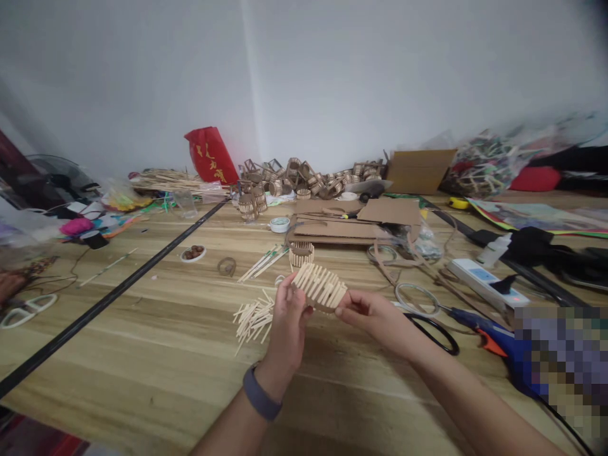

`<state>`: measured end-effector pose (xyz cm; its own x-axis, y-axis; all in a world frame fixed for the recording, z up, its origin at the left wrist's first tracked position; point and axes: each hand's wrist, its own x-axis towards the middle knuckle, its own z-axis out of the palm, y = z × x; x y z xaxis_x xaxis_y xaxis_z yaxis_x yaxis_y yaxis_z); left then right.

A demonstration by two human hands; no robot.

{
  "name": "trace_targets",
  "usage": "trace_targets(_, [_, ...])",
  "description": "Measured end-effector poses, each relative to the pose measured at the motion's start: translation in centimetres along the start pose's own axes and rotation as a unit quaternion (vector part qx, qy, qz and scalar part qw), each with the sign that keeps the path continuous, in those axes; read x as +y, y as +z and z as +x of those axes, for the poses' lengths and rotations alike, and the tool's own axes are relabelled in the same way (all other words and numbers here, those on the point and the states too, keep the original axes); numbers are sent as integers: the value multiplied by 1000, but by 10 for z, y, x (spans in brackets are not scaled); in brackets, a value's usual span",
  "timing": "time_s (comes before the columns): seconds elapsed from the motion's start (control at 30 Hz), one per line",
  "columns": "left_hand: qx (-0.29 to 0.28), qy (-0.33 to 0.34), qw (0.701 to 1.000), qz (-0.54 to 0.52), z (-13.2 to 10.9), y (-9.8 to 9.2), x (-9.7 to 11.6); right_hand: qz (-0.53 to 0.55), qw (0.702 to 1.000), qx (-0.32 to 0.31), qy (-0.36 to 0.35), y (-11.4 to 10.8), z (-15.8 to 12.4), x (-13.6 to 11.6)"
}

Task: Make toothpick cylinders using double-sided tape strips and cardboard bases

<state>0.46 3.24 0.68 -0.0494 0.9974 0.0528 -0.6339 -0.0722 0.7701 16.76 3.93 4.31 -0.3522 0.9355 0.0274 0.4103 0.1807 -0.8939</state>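
Note:
Both my hands hold a small strip of cut wooden sticks (320, 285) glued side by side onto a brown cardboard band, just above the wooden table (142, 354). My left hand (289, 320), with a dark band on its wrist, grips the strip's left end with curled fingers. My right hand (375, 315) pinches the right end. A loose pile of short sticks (253, 316) lies on the table left of my left hand. A finished little stick ring (301, 254) stands just behind the strip.
Black-handled scissors (434, 329), a blue glue gun (494, 335) and a white power strip (484, 283) lie to the right. Cardboard sheets (342, 228), a tape roll (280, 224) and a heap of stick baskets (304, 177) fill the back. A red bag (211, 155) stands by the wall.

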Motion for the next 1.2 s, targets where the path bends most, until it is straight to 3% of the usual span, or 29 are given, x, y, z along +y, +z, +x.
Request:
trace_targets(0.43, [-30, 52, 998, -4, -4, 4, 2, 39, 999, 7, -20, 15, -4, -1])
trace_targets(0.67, [-34, 73, 997, -7, -4, 0, 10, 214, 973, -85, 35, 3, -10, -17])
trace_targets(0.87, [-54, 71, 996, -24, -3, -1, 9, 329, 936, -80, 100, -5, -9, -16])
trace_targets(1.03, [-25, 80, 995, -55, 1, -2, 20, 117, 988, 1, 101, -18, -14, -14])
trace_targets(1.2, [-30, 62, 995, -75, 8, -6, 22, -94, 995, 24, 31, -27, -19, -15])
